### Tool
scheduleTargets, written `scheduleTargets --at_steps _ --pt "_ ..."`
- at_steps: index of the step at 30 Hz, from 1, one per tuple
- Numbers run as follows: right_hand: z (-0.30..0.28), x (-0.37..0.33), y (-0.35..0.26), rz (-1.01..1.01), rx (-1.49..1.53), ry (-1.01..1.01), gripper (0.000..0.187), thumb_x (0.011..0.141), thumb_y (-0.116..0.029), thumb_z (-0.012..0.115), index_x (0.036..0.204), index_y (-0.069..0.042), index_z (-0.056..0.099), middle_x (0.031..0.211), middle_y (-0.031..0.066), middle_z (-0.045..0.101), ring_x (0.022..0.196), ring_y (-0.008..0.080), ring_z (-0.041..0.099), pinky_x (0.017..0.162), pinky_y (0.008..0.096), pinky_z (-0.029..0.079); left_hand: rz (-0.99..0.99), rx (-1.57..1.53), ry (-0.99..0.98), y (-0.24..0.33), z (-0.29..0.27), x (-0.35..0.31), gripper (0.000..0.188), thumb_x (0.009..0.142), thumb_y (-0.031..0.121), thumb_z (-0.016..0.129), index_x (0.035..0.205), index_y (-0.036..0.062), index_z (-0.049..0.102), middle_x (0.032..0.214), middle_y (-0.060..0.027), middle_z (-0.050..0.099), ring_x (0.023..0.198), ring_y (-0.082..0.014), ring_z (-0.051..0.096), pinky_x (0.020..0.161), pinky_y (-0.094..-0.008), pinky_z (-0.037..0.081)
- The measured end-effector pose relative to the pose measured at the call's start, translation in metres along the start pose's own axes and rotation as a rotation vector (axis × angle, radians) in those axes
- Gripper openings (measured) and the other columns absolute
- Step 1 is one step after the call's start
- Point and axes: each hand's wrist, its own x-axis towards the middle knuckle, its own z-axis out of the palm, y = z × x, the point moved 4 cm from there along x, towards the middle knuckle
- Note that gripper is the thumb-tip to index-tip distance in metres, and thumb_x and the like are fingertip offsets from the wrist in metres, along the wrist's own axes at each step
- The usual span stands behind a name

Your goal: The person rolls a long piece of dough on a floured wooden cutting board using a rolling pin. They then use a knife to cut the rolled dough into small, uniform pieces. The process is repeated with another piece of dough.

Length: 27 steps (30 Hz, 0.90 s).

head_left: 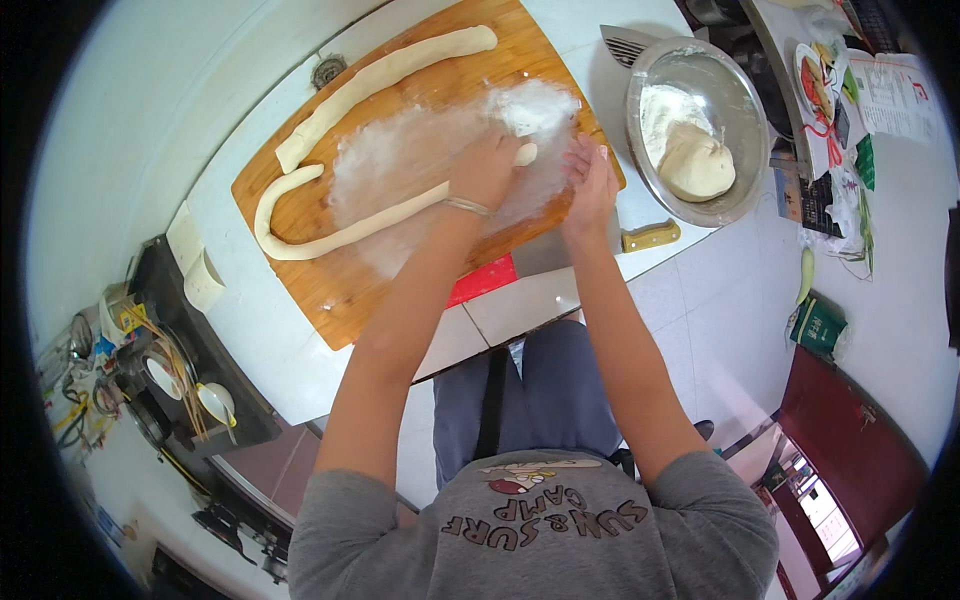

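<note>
A long thin dough rope (pixel 360 222) curves in a U on the wooden board (pixel 320 290). My left hand (pixel 484 172) is closed over its right part, and the rounded dough end pokes out past the fingers. My right hand (pixel 592 180) rests at the board's right edge, fingers stretched toward the flour and nothing visible in them. Above the hands lies a heap of white flour (pixel 535 105), with more dusted across the middle of the board. A thicker, flatter dough strip (pixel 385 82) stretches along the far side.
At the right stands a metal bowl (pixel 718 78) with flour and a dough lump (pixel 698 165). A knife with a yellowish handle (pixel 650 236) lies near the table's front edge, beside the board. A slotted metal utensil (pixel 624 45) is behind the bowl. Bowls and chopsticks (pixel 180 375) sit lower left.
</note>
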Motion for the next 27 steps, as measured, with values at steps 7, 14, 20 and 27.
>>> scheduleTargets --at_steps 7,14,20,27 --pt "0.1 -0.036 -0.008 0.325 0.577 -0.441 0.086 0.097 -0.068 0.008 0.153 -0.005 0.024 0.158 0.012 0.025 0.138 0.027 0.034 0.115 0.0365 0.025 -0.014 -0.744 0.37 0.003 0.005 -0.046 0.06 0.098 0.044 0.051 0.139 0.0015 0.04 0.141 -0.0163 0.046 0.127 -0.0265 0.047 0.106 -0.0367 0.036" --pt "0.113 -0.049 -0.029 0.338 0.588 -0.576 0.094 0.091 -0.075 0.001 0.156 -0.007 0.009 0.163 0.0062 0.015 0.149 0.0223 0.014 0.121 0.0355 0.007 -0.277 -0.872 0.352 0.028 -0.032 -0.055 0.076 0.1 0.059 0.019 0.148 0.0 0.009 0.157 -0.0202 0.007 0.147 -0.0334 0.004 0.117 -0.0437 0.003" --pt "0.111 -0.079 -0.019 0.232 0.58 -0.729 0.096 0.091 -0.076 0.001 0.156 -0.005 0.008 0.164 0.0064 0.006 0.151 0.0209 0.004 0.121 0.0362 0.002 -0.125 -0.68 0.47 0.001 -0.056 -0.022 0.088 0.097 0.066 0.004 0.154 -0.0006 -0.002 0.162 -0.0196 -0.007 0.15 -0.0328 -0.009 0.118 -0.0421 -0.011" --pt "0.105 -0.037 -0.042 0.089 0.357 -0.674 0.104 0.085 -0.083 0.003 0.157 -0.008 0.009 0.164 0.0065 0.005 0.151 0.021 0.0 0.121 0.0356 0.001 -0.081 -0.604 0.356 0.04 -0.027 -0.045 0.077 0.1 0.052 0.012 0.154 -0.0012 0.001 0.162 -0.0201 -0.001 0.15 -0.0313 -0.003 0.12 -0.0402 -0.003"
